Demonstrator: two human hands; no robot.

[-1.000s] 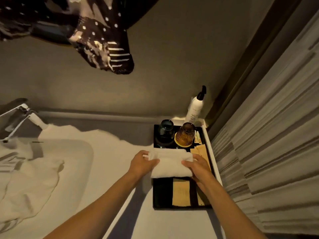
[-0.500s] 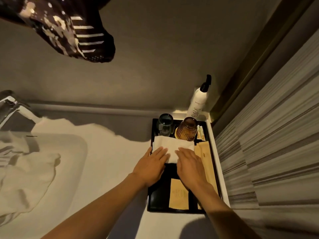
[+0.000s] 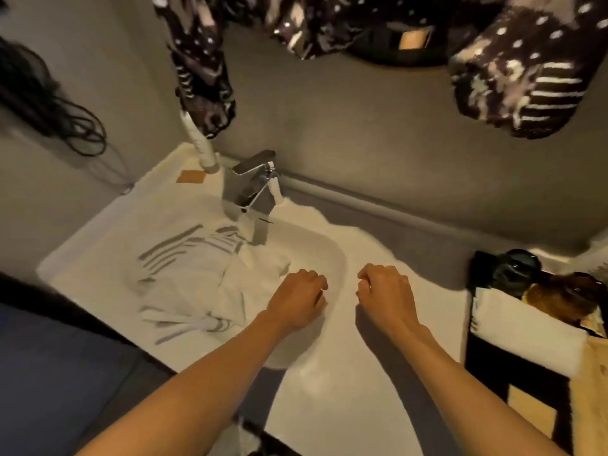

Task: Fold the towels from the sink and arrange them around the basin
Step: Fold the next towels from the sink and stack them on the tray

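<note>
Towels (image 3: 210, 284) just left of fingers (image 3: 317, 283)

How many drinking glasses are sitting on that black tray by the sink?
2. A dark green glass stands at the tray's far left corner, and an amber glass stands just right of it, behind the folded towel. The tray runs off-frame, so more may be hidden.

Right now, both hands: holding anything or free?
Left hand: empty, fingers loosely curled, over the basin beside the unfolded towels.
Right hand: empty, fingers loosely curled, over the counter.
</note>
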